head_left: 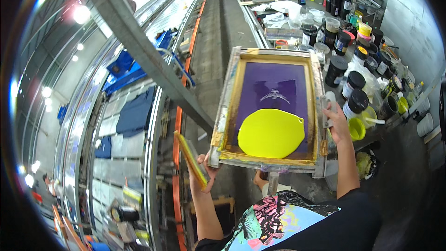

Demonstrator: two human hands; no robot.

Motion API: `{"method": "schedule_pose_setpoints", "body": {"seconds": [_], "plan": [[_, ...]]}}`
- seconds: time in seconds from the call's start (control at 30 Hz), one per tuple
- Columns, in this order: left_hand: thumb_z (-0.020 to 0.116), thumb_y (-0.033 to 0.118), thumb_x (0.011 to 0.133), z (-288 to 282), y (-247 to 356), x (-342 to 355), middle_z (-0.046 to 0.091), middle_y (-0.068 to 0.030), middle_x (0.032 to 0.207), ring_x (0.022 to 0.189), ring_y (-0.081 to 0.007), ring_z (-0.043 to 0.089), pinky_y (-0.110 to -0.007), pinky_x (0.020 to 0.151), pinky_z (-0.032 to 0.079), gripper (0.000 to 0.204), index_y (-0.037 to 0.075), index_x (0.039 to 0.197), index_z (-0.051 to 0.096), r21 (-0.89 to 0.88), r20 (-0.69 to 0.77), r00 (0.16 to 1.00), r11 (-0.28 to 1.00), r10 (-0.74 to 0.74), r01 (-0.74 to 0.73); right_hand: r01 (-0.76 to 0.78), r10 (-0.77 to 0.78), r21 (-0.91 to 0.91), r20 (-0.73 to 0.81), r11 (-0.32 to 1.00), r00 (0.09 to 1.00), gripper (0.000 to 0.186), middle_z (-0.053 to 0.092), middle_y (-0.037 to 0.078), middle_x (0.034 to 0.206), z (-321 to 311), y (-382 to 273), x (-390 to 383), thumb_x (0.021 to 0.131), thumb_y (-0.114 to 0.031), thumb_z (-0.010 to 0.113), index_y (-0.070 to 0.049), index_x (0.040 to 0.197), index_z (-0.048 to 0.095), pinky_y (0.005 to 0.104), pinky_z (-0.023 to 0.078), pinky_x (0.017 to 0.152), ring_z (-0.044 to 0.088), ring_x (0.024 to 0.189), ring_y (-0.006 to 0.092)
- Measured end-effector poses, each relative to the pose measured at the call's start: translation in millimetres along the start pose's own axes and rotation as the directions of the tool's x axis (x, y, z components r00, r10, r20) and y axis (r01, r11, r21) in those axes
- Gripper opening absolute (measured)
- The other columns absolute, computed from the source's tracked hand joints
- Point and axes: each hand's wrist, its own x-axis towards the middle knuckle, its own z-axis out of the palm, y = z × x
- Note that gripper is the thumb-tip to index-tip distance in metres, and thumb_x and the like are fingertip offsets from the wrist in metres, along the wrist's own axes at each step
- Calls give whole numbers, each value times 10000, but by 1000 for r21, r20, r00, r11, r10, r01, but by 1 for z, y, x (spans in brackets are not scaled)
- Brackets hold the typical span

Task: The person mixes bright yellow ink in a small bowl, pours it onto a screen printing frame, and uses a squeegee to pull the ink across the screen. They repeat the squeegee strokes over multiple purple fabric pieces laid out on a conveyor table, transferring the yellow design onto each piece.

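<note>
Right hand (337,122) fingers hidden behind screen frame (223,121) far-right rail. Left hand (200,173) palm covered by squeegee (190,157). Jar (335,70) labels on right bench too small to read. Foot below frame half hidden.

we count one screen frame (269,107), one yellow ink pool (270,133), one squeegee (191,159), two hands, left (203,173) and right (337,123), and many ink jars, too crowded to number.

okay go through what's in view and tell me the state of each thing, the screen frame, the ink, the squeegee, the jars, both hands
Screen frame: lifted, held at two sides.
Yellow ink: pooled on the purple mesh.
Squeegee: gripped, yellow-stained.
Left hand: closed on squeegee and frame corner.
Right hand: gripping the frame's right side.
Ink jars: upright, mostly lidded.
Blue garments: laid flat.
</note>
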Motion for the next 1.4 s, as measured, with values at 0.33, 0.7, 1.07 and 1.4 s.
{"method": "schedule_pose_setpoints", "body": {"seconds": [0.33,0.7,1.07,1.4], "plan": [[534,684,1013,-51,59,320,710,-72,1067,1056,-253,677,-481,939,519,547,157,878,588,140,-297,924,946,-241,292,71,-76,-30,-249,997,965,190,526,-36,943,85,17,178,929,-19,671,-142,1020,558,286,419,837,524,907,106],[546,687,1009,-157,128,730,641,-31,844,924,-220,663,-476,887,519,554,174,805,570,120,-206,923,927,-326,354,146,-126,28,-360,989,924,337,554,-19,1081,243,47,449,928,-3,671,-110,1223,550,322,438,962,557,1039,140],[528,714,1001,-210,209,1078,706,-90,961,930,-219,692,-447,879,566,608,166,740,554,289,-334,883,856,-329,428,127,-61,96,-509,987,859,716,542,77,1312,387,101,740,912,26,637,-30,1576,377,407,405,1115,529,1281,252],[560,658,1015,-280,266,1421,725,-64,1182,1007,-177,707,-354,829,589,645,98,1322,647,229,-345,846,838,-407,496,80,-34,92,-423,993,905,721,531,110,1430,507,116,1113,908,-9,610,-21,1588,372,388,399,1127,523,1309,262]]}}
